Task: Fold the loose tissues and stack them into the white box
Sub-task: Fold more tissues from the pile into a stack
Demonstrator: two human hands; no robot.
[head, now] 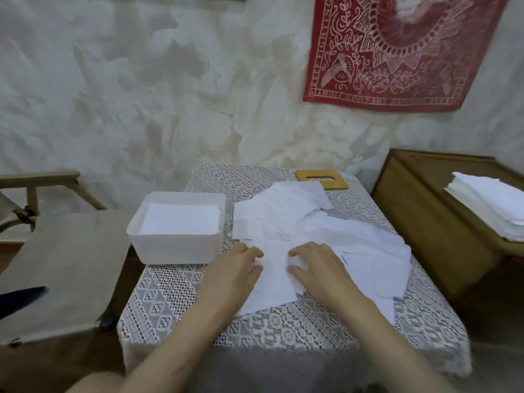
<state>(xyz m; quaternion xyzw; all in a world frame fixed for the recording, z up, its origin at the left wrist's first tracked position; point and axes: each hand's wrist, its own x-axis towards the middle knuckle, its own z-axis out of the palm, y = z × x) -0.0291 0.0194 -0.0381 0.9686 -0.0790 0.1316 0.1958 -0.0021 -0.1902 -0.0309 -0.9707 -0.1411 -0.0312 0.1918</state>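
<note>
A white box (158, 245) stands on the left of the small table, with folded white tissues (181, 222) lying flat inside it. A heap of loose white tissues (312, 222) spreads over the middle and right of the table. One tissue (273, 282) lies at the front of the heap between my hands. My left hand (235, 270) rests on its left edge, fingers lying over the paper. My right hand (317, 268) rests on its right part with the fingers bent down onto a raised crease.
A lace cloth (255, 327) covers the table. A wooden lid with a slot (323, 178) lies at the back edge. A wooden cabinet (431, 222) on the right bears a stack of white sheets (493, 202). A canvas chair (65, 265) stands on the left.
</note>
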